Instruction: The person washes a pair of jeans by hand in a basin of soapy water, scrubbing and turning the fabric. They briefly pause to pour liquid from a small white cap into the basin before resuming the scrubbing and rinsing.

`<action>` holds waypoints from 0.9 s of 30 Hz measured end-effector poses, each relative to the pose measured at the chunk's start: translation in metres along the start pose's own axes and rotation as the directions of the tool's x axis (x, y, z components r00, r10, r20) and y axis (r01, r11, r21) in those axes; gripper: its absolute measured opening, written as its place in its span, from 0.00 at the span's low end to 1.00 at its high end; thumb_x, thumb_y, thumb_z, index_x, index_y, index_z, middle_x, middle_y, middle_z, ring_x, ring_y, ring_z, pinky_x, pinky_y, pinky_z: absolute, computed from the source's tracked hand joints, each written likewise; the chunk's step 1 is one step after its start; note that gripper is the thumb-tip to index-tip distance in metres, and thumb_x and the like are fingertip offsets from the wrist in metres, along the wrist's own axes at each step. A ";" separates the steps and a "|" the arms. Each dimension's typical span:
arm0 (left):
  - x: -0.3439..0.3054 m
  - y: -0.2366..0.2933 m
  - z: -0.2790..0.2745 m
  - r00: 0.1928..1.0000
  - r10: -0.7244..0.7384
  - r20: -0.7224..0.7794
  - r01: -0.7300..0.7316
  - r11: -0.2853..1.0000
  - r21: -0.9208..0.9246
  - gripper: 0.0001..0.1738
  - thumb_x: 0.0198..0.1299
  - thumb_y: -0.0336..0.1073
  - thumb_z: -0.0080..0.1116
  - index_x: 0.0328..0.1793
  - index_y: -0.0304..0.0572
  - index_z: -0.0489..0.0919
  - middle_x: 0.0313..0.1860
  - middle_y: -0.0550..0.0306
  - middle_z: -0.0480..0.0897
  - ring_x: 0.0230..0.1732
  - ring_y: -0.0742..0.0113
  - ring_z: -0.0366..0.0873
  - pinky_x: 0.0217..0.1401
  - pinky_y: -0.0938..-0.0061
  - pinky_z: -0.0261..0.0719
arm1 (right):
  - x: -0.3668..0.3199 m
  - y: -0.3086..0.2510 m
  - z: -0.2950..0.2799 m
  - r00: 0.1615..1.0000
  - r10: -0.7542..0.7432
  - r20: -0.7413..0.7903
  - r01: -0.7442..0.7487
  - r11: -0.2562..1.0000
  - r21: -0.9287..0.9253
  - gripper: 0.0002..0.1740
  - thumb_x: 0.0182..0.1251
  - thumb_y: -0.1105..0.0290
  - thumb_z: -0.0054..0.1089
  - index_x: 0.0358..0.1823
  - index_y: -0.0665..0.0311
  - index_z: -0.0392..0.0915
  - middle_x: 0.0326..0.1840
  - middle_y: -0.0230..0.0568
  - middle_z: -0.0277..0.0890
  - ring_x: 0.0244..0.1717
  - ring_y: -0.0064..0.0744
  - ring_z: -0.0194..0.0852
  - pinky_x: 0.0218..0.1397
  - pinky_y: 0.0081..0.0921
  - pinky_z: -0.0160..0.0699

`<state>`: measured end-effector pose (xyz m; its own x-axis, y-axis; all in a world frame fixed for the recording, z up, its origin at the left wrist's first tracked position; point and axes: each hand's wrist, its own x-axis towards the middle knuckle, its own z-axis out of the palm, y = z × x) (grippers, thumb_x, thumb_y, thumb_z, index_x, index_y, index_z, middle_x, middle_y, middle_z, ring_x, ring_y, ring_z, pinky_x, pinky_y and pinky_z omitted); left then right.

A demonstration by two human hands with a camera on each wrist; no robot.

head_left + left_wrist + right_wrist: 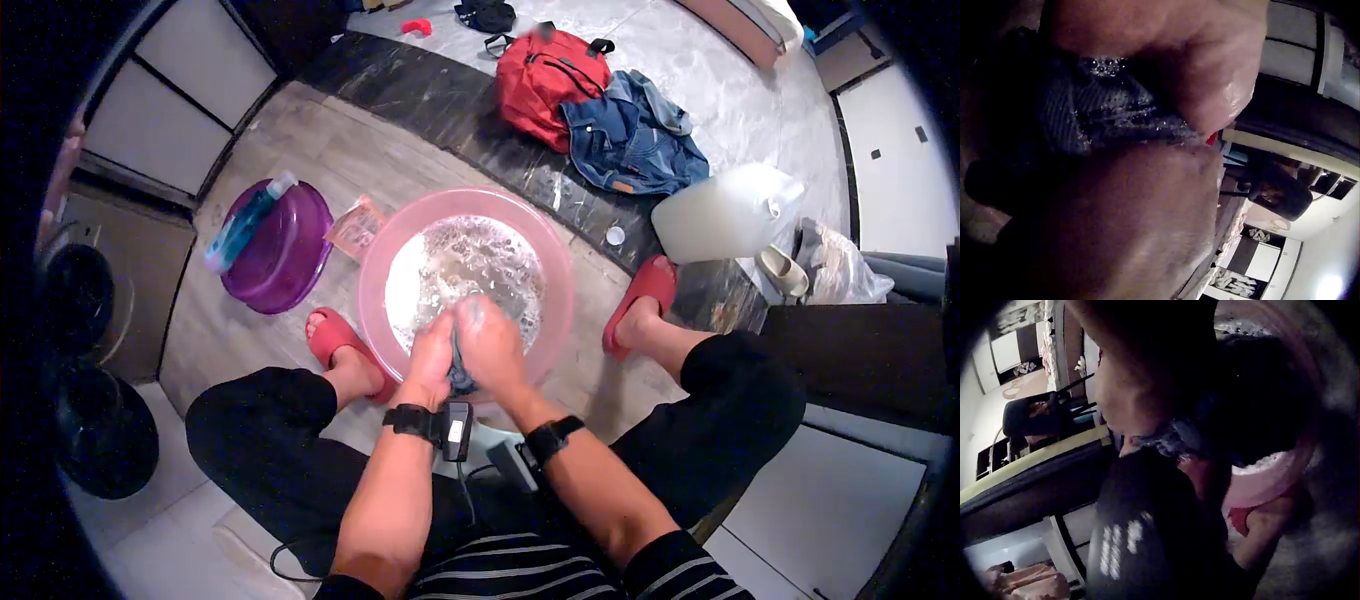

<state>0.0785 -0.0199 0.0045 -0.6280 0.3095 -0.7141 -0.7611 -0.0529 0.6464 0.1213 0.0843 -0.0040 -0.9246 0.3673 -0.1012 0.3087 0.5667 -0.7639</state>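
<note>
The left hand (430,352) and right hand (489,350) have their fingers clamped on a dark, wet cloth (459,376), bunched between them at the near side of the pink basin (372,275). Because the cloth is soapy, a hard squeeze or twist could make it slip or send suds over the basin's near rim onto the floor (240,350). The small box (457,432) on the left wrist sits close by that rim, so dipping lower could wet it.

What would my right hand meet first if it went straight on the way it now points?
Most likely the foamy water in the round pink plastic basin, since your right hand points toward its far side. Height is unclear, so the basin's far wall might come first.
</note>
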 end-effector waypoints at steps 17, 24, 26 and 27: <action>-0.010 0.013 0.013 0.998 -0.007 0.063 0.017 0.985 -0.169 0.16 0.65 0.45 0.54 0.46 0.40 0.79 0.37 0.60 0.82 0.37 0.69 0.80 0.43 0.71 0.79 | 0.024 0.018 -0.017 0.770 0.555 0.315 -0.501 0.220 0.837 0.26 0.69 0.52 0.51 0.45 0.73 0.77 0.36 0.49 0.79 0.40 0.40 0.78 0.48 0.38 0.74; -0.007 0.011 0.010 0.995 -0.081 0.051 0.094 0.927 -0.364 0.19 0.67 0.47 0.51 0.51 0.39 0.77 0.44 0.56 0.81 0.42 0.64 0.81 0.46 0.68 0.79 | 0.004 -0.027 -0.018 0.994 0.094 -0.047 -0.084 0.979 0.184 0.23 0.66 0.53 0.53 0.51 0.65 0.76 0.38 0.54 0.79 0.42 0.56 0.78 0.51 0.40 0.73; -0.005 0.004 0.008 0.999 -0.027 0.021 0.031 0.974 -0.226 0.17 0.66 0.44 0.54 0.50 0.38 0.78 0.43 0.57 0.82 0.41 0.66 0.81 0.43 0.69 0.80 | 0.026 -0.020 -0.025 0.945 0.324 -0.041 -0.310 0.928 0.205 0.27 0.68 0.51 0.51 0.46 0.75 0.76 0.36 0.59 0.80 0.43 0.53 0.79 0.52 0.40 0.72; -0.008 0.012 0.012 0.997 -0.007 0.078 0.022 0.980 -0.198 0.17 0.66 0.44 0.55 0.50 0.38 0.78 0.42 0.57 0.82 0.40 0.67 0.81 0.43 0.70 0.80 | 0.031 -0.015 -0.035 0.892 0.446 0.076 -0.429 0.779 0.457 0.31 0.69 0.49 0.50 0.44 0.80 0.76 0.40 0.62 0.79 0.45 0.47 0.79 0.51 0.40 0.73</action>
<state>0.0763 -0.0112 0.0209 -0.6081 0.3828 -0.6955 -0.7920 -0.2329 0.5643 0.0956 0.1132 0.0270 -0.7038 0.5243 -0.4793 0.5348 -0.0530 -0.8433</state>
